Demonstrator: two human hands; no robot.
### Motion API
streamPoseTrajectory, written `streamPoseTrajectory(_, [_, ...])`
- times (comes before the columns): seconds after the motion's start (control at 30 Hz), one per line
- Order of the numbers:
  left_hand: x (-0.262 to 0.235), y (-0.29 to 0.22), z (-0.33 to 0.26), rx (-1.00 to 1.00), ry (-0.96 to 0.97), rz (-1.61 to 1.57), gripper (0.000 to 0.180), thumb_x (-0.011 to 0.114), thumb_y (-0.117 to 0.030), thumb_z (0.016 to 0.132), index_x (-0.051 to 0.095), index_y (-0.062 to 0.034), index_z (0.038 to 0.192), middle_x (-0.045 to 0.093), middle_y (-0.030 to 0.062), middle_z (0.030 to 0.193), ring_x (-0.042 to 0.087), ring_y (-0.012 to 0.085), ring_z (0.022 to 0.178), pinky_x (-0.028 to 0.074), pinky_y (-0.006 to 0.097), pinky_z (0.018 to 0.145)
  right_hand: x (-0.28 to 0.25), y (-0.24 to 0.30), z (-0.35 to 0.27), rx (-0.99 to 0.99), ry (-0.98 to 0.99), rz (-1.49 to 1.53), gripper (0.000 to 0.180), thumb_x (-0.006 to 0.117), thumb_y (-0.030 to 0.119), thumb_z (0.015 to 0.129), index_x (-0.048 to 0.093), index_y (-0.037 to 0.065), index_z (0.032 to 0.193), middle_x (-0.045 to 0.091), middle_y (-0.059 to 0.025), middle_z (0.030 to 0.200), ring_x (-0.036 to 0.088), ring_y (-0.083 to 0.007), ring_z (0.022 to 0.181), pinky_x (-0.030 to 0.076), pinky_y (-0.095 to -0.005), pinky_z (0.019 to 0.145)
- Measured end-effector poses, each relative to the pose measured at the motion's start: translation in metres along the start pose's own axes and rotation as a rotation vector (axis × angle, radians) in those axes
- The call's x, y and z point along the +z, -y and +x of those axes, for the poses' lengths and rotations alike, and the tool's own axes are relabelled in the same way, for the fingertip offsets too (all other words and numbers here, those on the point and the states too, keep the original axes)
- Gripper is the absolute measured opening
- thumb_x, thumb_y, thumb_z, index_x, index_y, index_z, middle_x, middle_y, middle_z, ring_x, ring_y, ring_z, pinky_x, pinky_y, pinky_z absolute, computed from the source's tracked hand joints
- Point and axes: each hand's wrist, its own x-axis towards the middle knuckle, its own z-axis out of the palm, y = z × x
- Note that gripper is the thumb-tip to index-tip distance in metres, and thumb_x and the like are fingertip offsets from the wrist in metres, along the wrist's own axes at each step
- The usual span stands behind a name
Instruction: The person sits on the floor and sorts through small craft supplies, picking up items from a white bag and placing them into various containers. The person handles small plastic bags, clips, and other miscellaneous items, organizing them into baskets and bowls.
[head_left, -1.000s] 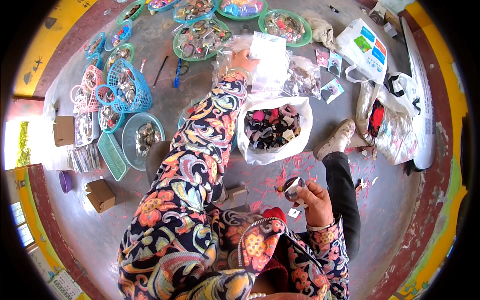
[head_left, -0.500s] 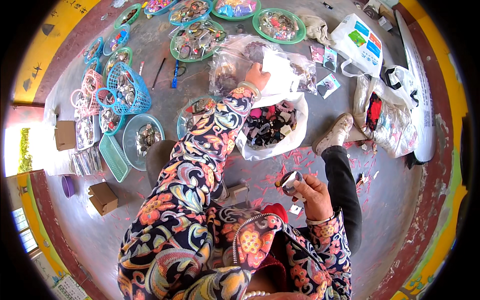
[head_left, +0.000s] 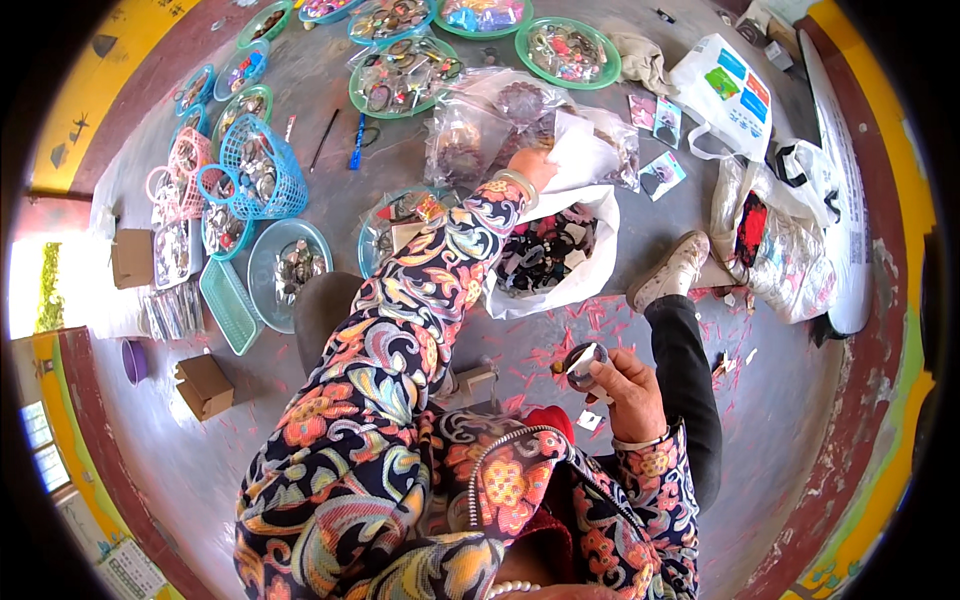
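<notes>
My left hand (head_left: 532, 168) reaches forward over clear plastic bags and meets a white sheet (head_left: 585, 150), which stands partly raised. Its fingertips are hidden there, so I cannot see what they hold. Dark coiled rings (head_left: 522, 103) show through the clear plastic around it. Just nearer lies an open white bag (head_left: 598, 272) filled with dark, pink and grey hair ties (head_left: 548, 250). Low over my lap, my right hand (head_left: 632, 390) pinches a dark ring-shaped hair tie (head_left: 580, 366) with a white tag across it.
Several green and blue trays of small goods stand beyond, with a blue basket (head_left: 285, 185) and a grey-blue basin (head_left: 257, 262) at left. Carded packets (head_left: 660, 174) and a printed white bag (head_left: 722, 90) lie at right. Pink scraps litter the floor near my shoe (head_left: 672, 268).
My left hand has shifted slightly right, and the white sheet has tilted and folded over beside it. My right hand stays in place with the hair tie.
</notes>
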Motion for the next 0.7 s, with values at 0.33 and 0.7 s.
streamPoseTrajectory(0.33, [-0.150, -0.014, 0.009, 0.117, -0.404, -0.170, 0.025, 0.060, -0.026, 0.074, 0.062, -0.0017, 0.080, 0.061, 0.0147, 0.070, 0.059, 0.0251, 0.063, 0.046, 0.033, 0.060, 0.004, -0.005, 0.001, -0.014, -0.020, -0.005, 0.018, 0.054, 0.017, 0.082, 0.060, 0.000, 0.088, 0.062, -0.0055, 0.077, 0.057, -0.0103, 0.066, 0.043, -0.0230, 0.058])
streamPoseTrajectory(0.7, [-0.228, 0.220, -0.057, -0.523, -0.776, -0.464, 0.030, 0.067, -0.017, 0.072, 0.057, 0.0025, 0.093, 0.061, 0.0125, 0.087, 0.060, 0.0229, 0.072, 0.048, 0.033, 0.065, 0.014, -0.011, 0.012, 0.007, -0.003, -0.033, 0.017, 0.052, 0.013, 0.082, 0.059, 0.000, 0.089, 0.063, -0.0063, 0.078, 0.057, -0.0095, 0.066, 0.041, -0.0198, 0.053])
